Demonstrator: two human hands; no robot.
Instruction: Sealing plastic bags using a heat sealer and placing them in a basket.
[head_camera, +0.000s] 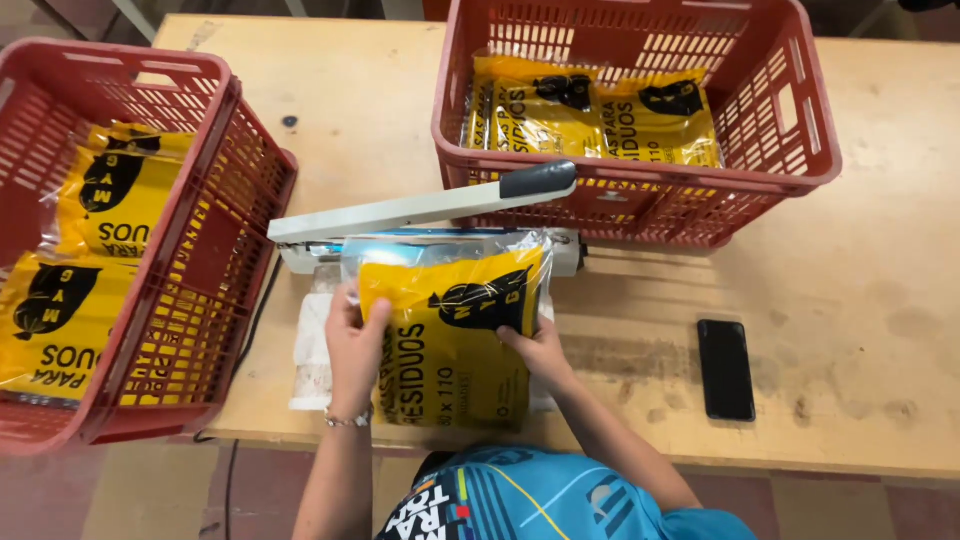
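Both my left hand (352, 340) and right hand (535, 350) pinch the yellow-and-black clear-plastic packet (452, 335), mouth under the white lever heat sealer's (420, 212) raised arm; loose film may crease, spoiling the seam.

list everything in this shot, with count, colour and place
yellow packet: 1, yellow with black print, clear wrap, held at the sealer
heat sealer: 1, white with grey handle, arm raised, table centre
crates: 2, red, one at the table's back, one at left
packets in crates: several, yellow and black
phone: 1, black, flat at right
table: 1, pale wood
left hand: on the packet's left edge, bracelet on wrist
right hand: on the packet's right edge
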